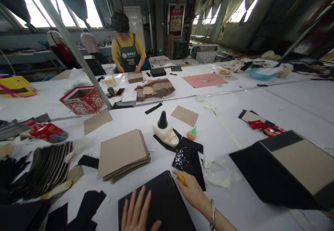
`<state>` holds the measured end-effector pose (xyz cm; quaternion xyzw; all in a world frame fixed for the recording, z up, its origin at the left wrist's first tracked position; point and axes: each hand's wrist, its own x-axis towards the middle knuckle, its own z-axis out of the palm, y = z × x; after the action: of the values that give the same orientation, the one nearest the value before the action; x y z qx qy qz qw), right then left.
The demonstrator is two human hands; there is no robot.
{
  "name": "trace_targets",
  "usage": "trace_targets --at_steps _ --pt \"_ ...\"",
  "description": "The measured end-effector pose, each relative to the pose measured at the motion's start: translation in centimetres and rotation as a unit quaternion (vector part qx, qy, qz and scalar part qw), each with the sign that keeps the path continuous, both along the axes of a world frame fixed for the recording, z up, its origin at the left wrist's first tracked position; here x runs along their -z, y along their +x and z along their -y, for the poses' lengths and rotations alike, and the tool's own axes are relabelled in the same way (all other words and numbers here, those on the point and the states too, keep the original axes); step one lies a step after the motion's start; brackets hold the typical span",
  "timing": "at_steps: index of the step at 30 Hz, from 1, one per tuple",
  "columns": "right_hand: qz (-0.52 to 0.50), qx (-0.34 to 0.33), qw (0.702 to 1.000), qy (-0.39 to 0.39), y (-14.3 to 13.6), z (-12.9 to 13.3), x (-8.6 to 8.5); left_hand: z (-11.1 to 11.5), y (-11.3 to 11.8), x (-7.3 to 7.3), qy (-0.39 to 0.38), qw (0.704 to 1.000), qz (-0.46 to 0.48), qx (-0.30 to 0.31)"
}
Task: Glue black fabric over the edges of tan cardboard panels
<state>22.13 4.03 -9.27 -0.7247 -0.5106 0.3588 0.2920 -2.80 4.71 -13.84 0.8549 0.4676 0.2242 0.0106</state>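
Hands work at the frame's bottom edge: left hand point(137, 212), wrist cut off, lies flat with fingers spread on a black board point(156, 203); right hand point(191, 191) has its grip closed on a half-hidden yellow tool point(181, 178). Farther up the bench point(287, 102), a glue bottle point(164, 130).

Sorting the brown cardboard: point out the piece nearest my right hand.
The thick brown stack, just left of the right hand. The single sheets lie farther up the table.
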Motion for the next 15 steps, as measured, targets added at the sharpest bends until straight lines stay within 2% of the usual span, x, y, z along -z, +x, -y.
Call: trace_targets --at_steps 3,7,11,15 --pt "0.046 -0.046 0.998 0.002 -0.7 -0.3 -0.1 0.2 2.4 1.6 0.014 0.996 -0.074 0.042" --pt "0.113 -0.087 0.99 -0.006 -1.0 -0.3 -0.3 -0.3 2.2 3.7 0.048 0.986 -0.126 0.095" --pt "0.161 -0.117 0.98 -0.013 -1.0 0.5 -0.5 -0.4 1.7 4.3 0.068 0.984 -0.14 0.091" --pt "0.198 -0.144 0.968 -0.049 -1.0 2.5 -0.1 0.0 2.2 4.4 0.063 0.986 -0.139 0.074"
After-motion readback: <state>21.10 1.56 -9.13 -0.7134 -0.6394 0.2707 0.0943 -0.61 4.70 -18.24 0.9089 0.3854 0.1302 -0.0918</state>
